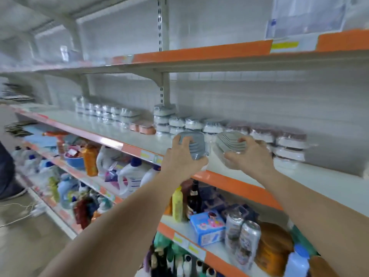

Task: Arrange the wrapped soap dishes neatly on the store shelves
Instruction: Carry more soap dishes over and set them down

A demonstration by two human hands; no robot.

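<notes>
Fingers (186,139) of both hands are gripping wrapped grey soap dishes, left hand (184,156) one dish (196,143), right hand (246,155) another (229,141). Placing seems underway; next, they likely need seating squarely against the stacked row (209,126) at twelve o'clock.

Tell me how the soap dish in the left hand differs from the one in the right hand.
The left soap dish is tipped steeply, its ridged face turned sideways; the right soap dish lies flatter, ridged face up. The left hand grips its dish from the side, fingers over the rim; the right hand cradles its dish from below and behind. The right one's clear wrap shows more plainly. Both are grey, ridged and held above the same shelf.
</notes>
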